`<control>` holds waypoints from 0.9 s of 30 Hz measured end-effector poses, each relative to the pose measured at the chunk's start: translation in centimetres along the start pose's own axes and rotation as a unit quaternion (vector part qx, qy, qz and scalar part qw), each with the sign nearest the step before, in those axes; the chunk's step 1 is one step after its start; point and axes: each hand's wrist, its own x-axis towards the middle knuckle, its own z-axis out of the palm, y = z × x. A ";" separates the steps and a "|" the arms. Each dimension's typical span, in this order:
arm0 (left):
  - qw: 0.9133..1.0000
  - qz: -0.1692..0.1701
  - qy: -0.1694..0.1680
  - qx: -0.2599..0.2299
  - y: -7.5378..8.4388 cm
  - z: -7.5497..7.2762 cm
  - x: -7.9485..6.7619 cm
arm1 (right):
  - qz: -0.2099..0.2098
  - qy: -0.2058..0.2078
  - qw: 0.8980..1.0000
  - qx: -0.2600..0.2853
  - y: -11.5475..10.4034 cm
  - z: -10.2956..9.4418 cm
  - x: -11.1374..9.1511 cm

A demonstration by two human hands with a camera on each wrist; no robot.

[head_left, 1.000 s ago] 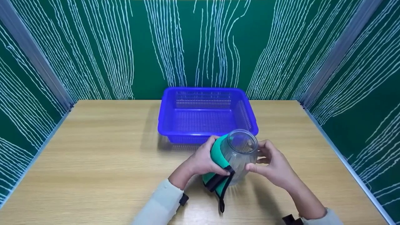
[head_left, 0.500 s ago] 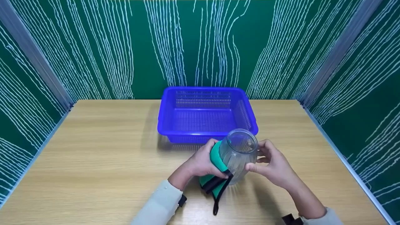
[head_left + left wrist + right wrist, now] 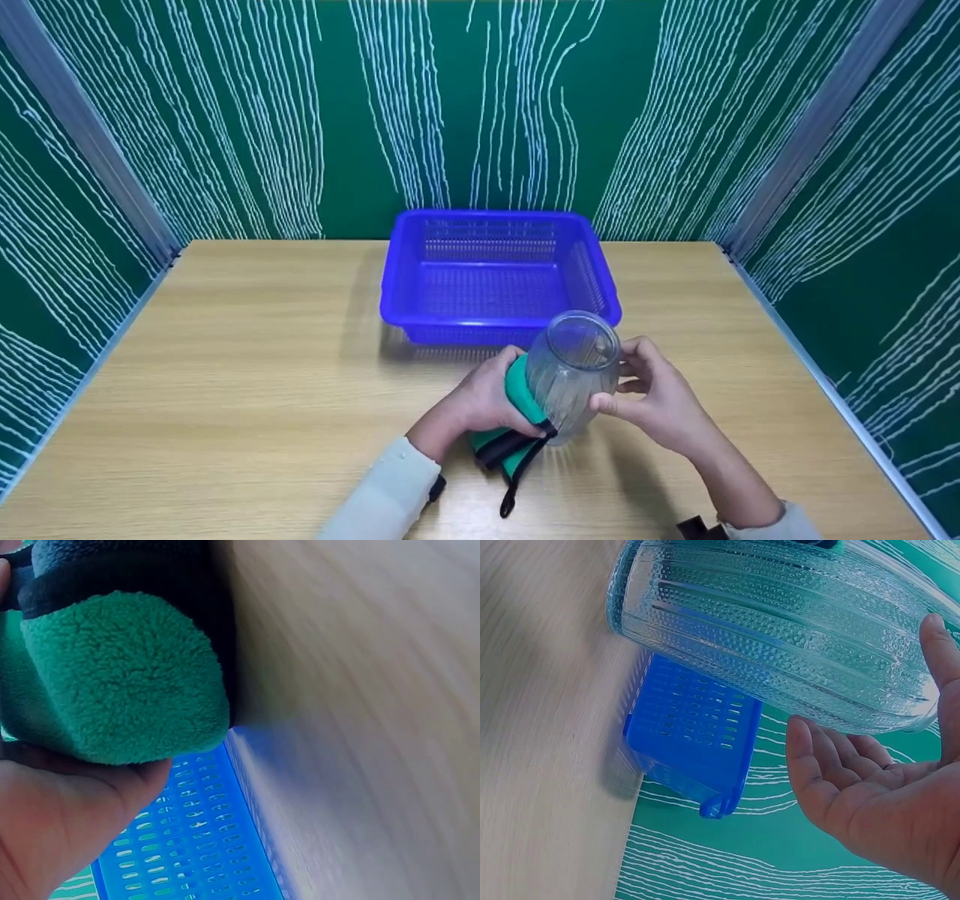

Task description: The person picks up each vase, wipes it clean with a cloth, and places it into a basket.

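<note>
A clear glass jar (image 3: 568,379) with ribbed, dimpled sides stands on the table near its front middle, open rim up. On its right side, my right hand (image 3: 660,401) holds it between thumb and curled fingers; the right wrist view shows the thumb (image 3: 939,645) at the glass near the rim. My left hand (image 3: 486,394) grips a folded green cleaning cloth (image 3: 525,386) with black edging and presses it to the jar's left side. The fluffy fold of the cloth (image 3: 127,682) fills much of the left wrist view. Its black loop hangs toward the table front.
Behind the jar stands a blue plastic basket (image 3: 501,322) with slotted walls, nothing inside it. The jar's rim overlaps the basket's front right corner in the head view. Green panels (image 3: 360,150) with white wavy lines enclose the wooden table (image 3: 247,390) at the back and sides.
The left hand and the cloth have slid a little down the jar's left side, and the loop has swung leftward. The jar and the right hand have stayed in place.
</note>
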 end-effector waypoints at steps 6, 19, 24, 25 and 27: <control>1.000 -0.004 -0.003 0.022 0.1 0.0 -0.1 | 0.008 -0.002 1.000 0.011 0.3 0.0 0.1; 0.998 -0.008 -0.004 0.066 0.2 0.1 -0.1 | 0.006 0.001 1.000 0.007 0.3 0.0 0.0; 0.998 -0.006 0.001 0.070 0.1 0.1 0.0 | 0.008 -0.001 1.000 -0.002 0.4 -0.1 0.1; 0.998 -0.005 0.002 0.070 0.1 0.1 0.0 | 0.008 -0.003 1.000 -0.005 0.4 -0.1 0.2; 0.998 0.000 0.002 0.068 0.0 0.1 0.0 | 0.011 -0.006 1.000 -0.006 0.5 -0.2 0.2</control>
